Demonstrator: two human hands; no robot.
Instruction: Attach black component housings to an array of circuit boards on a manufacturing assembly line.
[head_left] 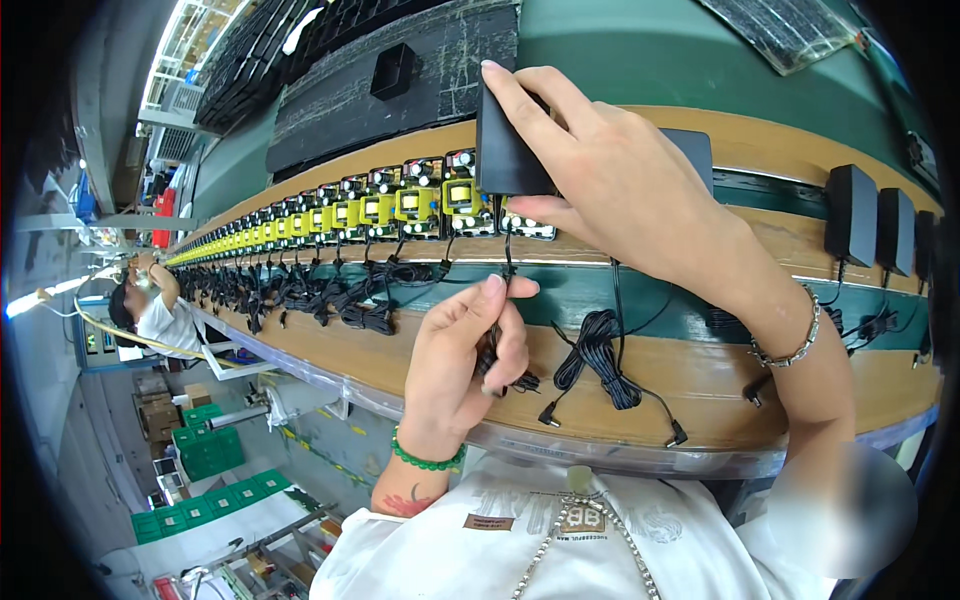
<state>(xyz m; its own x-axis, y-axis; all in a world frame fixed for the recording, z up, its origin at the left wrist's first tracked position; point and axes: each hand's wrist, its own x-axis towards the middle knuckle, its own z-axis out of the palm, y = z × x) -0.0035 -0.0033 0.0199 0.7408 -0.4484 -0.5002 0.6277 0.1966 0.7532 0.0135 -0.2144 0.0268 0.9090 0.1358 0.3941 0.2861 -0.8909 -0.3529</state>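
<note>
My right hand (625, 185) grips a black plastic adapter housing (508, 145) at the row's near end, fingers over its top and thumb below. The housing stands over part of a circuit board (528, 230), which shows under its lower edge. My left hand (465, 345) pinches a black cable (508, 262) running down from that board, with more of the cable bunched in the fingers. Just left is another circuit board (462, 197) with a yellow transformer. Partly hidden behind my right hand is a second dark housing (690, 155).
Many boards with yellow transformers (345, 213) line the bench to the left, their black cables (370, 315) bundled in front. Cased adapters (851, 215) stand at right. A coiled cable (600, 350) lies near me. Behind sits a black box (393, 72) on a dark board. Another person (165, 320) works far left.
</note>
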